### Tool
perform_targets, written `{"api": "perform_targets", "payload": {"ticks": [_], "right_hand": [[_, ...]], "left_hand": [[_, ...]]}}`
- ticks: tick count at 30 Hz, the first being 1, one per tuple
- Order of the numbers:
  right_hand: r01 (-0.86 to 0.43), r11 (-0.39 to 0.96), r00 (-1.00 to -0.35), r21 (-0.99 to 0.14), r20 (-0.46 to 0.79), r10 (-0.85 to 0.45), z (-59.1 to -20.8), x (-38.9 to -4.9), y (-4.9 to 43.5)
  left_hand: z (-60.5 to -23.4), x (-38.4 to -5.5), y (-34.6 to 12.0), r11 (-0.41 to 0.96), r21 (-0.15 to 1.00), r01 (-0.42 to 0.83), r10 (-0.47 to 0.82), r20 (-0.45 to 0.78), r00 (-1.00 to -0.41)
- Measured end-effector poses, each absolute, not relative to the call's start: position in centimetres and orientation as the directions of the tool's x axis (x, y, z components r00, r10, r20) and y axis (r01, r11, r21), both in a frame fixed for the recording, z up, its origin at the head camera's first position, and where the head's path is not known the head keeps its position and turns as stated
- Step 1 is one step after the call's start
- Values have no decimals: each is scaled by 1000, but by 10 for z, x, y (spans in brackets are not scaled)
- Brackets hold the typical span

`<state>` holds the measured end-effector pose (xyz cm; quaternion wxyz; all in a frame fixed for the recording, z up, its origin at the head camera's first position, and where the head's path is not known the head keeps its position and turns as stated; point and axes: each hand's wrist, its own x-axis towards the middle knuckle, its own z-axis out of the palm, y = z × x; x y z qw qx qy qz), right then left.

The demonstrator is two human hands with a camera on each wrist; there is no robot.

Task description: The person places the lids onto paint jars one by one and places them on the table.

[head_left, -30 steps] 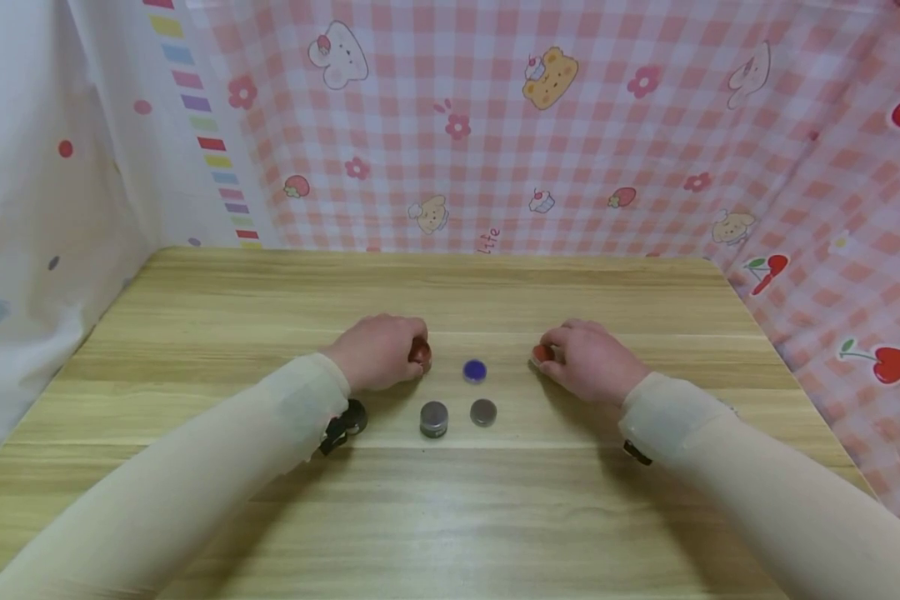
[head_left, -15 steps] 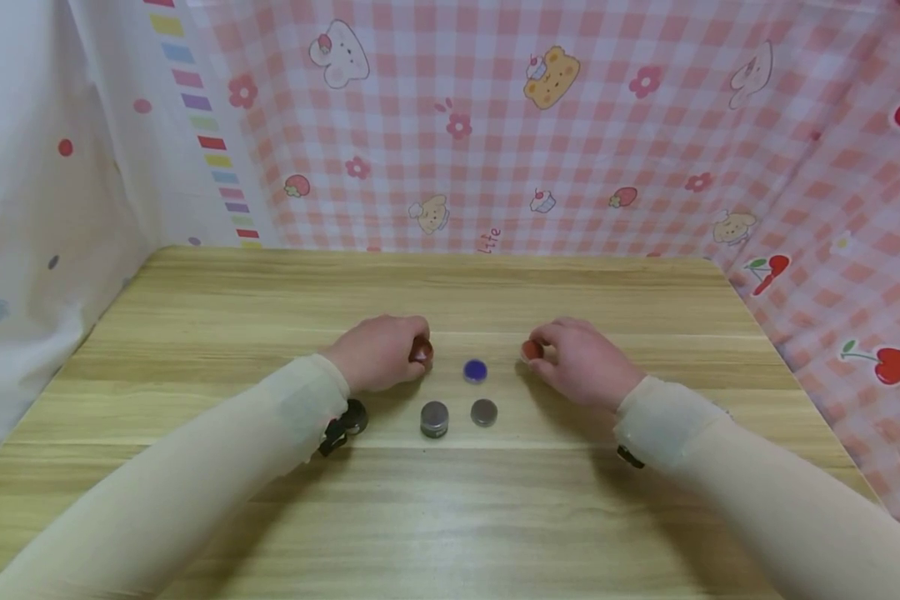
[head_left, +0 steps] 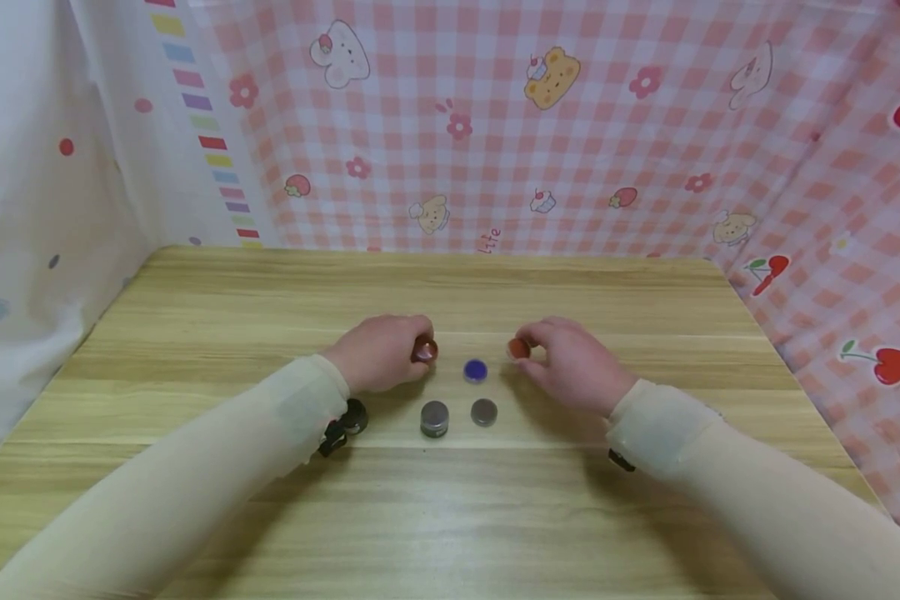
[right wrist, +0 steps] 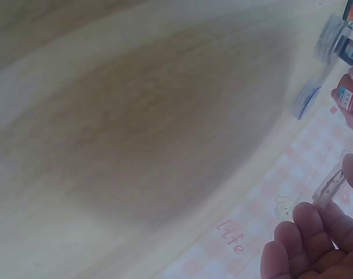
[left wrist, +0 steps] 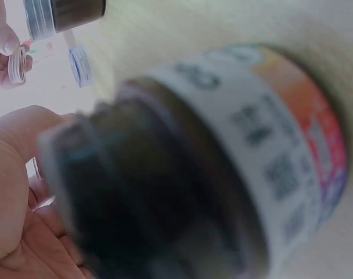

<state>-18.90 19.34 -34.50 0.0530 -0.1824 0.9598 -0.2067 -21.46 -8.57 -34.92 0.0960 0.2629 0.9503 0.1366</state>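
Note:
My left hand (head_left: 378, 354) grips a small red paint jar (head_left: 424, 350), whose labelled side shows as a red jar (right wrist: 349, 96) in the right wrist view. Between thumb and fingers of my right hand (head_left: 581, 365) is a round lid (head_left: 518, 348), red-stained inside and clear at its rim. A blue-stained lid (head_left: 476, 371) lies on the table between the hands. Nearer to me are a greyish lid (head_left: 483, 412) and a jar with a grey top (head_left: 434, 418). Beside my left wrist stands a dark jar (head_left: 356, 415); its threaded neck and label fill the left wrist view, blurred.
The wooden table (head_left: 450, 517) reaches back to a pink checked cloth (head_left: 405, 125) hung behind it. More cloth hangs along the left and right sides. Dark wrist cameras (head_left: 334, 437) sit under both sleeves.
My right hand has moved left with the lid, closer to the red paint jar. The left hand has shifted very slightly right, and more of the jar's top shows. The things on the table have stayed put.

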Motion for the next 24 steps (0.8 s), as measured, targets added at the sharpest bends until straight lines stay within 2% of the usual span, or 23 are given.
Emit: {"api": "perform_targets", "payload": {"ticks": [10, 24], "right_hand": [[-361, 810, -916, -461, 12, -401, -341, -186, 183], [-369, 769, -906, -522, 16, -423, -335, -178, 169]], "left_hand": [[-347, -212, -80, 791, 325, 519, 568, -75, -819], [-342, -208, -72, 788, 348, 508, 564, -76, -822]]}}
